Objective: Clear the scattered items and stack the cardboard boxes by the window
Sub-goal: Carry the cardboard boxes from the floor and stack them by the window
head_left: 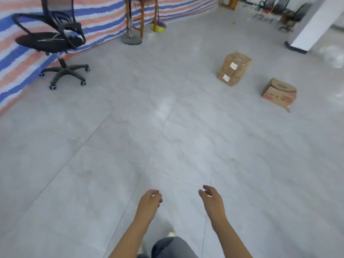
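Head view: my left hand and right hand hang out in front of me over the tiled floor, both empty, fingers loosely curled and pinching nothing. The 2 cardboard boxes sit well ahead on my right: the taller box stands upright, and the lower box lies near it, closer to the white column; they do not touch. No window shows from here.

I judge the step to be walking over for the first box; best to go to the taller box, crouch, and put 1 palm on each opposite side low down, so it lifts level.

Writing: the taller box carries 2 white stickers, too small to read; the lower box has red print along its side, blurred, no brand legible.
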`<state>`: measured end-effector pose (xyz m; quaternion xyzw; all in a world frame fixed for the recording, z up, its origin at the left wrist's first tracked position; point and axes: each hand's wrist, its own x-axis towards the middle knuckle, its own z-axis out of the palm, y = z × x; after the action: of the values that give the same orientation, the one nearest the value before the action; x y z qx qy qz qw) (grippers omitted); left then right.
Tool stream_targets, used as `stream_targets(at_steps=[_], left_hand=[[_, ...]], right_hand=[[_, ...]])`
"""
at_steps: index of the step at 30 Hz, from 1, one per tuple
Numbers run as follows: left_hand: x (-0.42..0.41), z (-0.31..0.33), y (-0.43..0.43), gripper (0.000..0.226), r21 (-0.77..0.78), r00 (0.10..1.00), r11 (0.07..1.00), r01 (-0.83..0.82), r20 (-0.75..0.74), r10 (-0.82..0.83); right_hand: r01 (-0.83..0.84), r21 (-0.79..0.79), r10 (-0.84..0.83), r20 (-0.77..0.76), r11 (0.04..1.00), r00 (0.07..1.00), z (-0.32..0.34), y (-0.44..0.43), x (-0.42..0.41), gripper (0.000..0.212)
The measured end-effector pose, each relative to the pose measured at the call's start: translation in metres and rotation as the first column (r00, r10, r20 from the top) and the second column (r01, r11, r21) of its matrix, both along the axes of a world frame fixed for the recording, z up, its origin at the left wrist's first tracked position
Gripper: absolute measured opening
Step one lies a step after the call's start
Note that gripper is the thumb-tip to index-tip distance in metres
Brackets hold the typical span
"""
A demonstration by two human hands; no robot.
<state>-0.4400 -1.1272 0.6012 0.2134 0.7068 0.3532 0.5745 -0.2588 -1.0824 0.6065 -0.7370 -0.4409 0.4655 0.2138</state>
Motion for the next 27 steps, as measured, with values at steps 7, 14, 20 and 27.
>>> stream_targets(at_steps=[7,14,20,27], left_hand=[[0.003,-0.009,0.088,0.016,-0.076,0.985,0.989,0.13,-0.102,-0.137],[0.005,0.016,0.264,0.017,0.099,0.983,0.993,0.059,-0.177,-0.041],[0.052,0.023,0.372,0.017,0.137,0.983,0.985,0.109,-0.165,-0.086],[0.088,-0.006,0.463,0.015,-0.064,0.968,0.98,0.191,-0.155,-0.199]], right_hand=[[0.153,-0.178,-0.152,0.021,0.972,0.988,-0.039,0.05,0.025,0.039],[0.271,0.027,-0.263,-0.172,0.962,0.95,-0.011,0.248,0.064,0.038],[0.23,0.068,-0.216,-0.166,0.971,0.962,-0.007,0.34,0.087,0.039],[0.266,-0.071,-0.273,-0.125,0.961,0.954,-0.036,0.405,0.11,0.037]])
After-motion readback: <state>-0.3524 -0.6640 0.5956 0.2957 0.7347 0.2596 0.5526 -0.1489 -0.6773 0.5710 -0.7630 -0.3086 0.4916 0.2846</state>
